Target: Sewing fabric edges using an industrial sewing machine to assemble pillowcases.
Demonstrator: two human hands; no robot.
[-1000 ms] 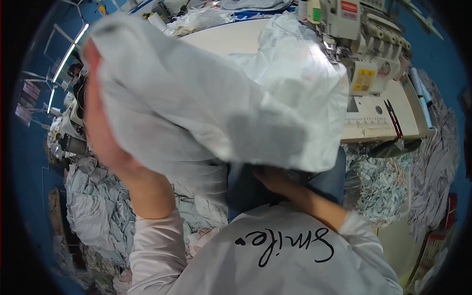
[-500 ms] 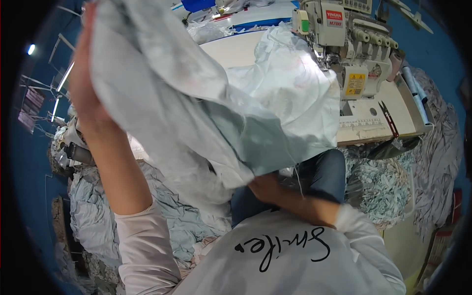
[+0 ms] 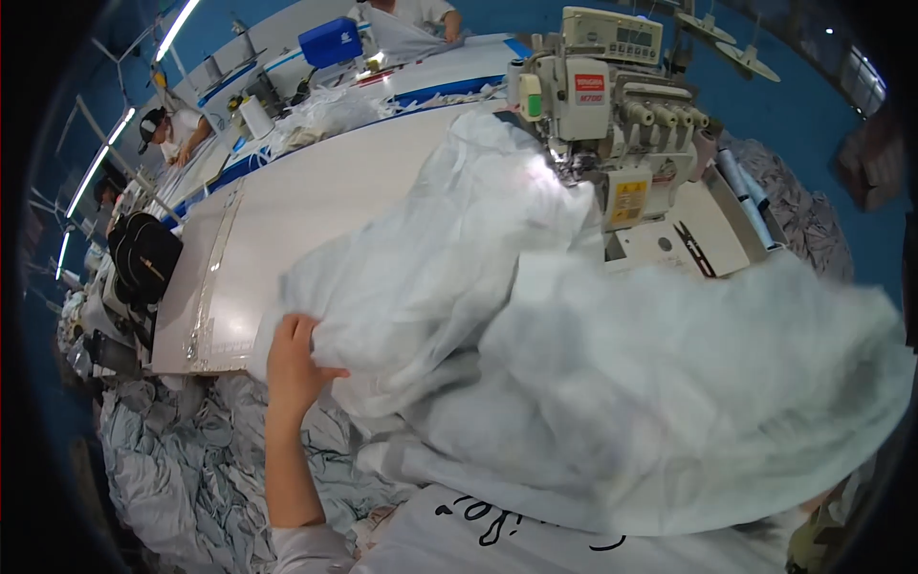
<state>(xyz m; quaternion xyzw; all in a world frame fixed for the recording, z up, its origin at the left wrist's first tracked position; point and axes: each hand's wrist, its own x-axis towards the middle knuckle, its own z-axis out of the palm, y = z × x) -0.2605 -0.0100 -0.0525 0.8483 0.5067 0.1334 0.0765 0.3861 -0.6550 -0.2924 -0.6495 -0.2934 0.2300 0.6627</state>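
Observation:
A large piece of pale grey-white cloth [image 3: 449, 258] spreads from the sewing machine [image 3: 612, 115] over the table and my lap. Its far end lies at the machine's needle area, beside a bright light. The right part of the cloth billows up, blurred by motion. My left hand [image 3: 295, 364] rests on the cloth's left edge at the front of the table, thumb spread away from the fingers. Cloth covers my right hand; only a bit of skin shows at the far right, below the raised folds.
A pair of thread snips [image 3: 695, 251] lies on the machine bed. Heaped cloth [image 3: 182, 469] fills the lower left, below the table [image 3: 335, 210]. A black bag [image 3: 143, 256] sits at the table's left. Other people work farther back, one with cloth [image 3: 406, 36].
My left hand has come down from high on the left to the table's edge. The cloth it held up has dropped and swung right, over my right hand and lap. The view has shifted.

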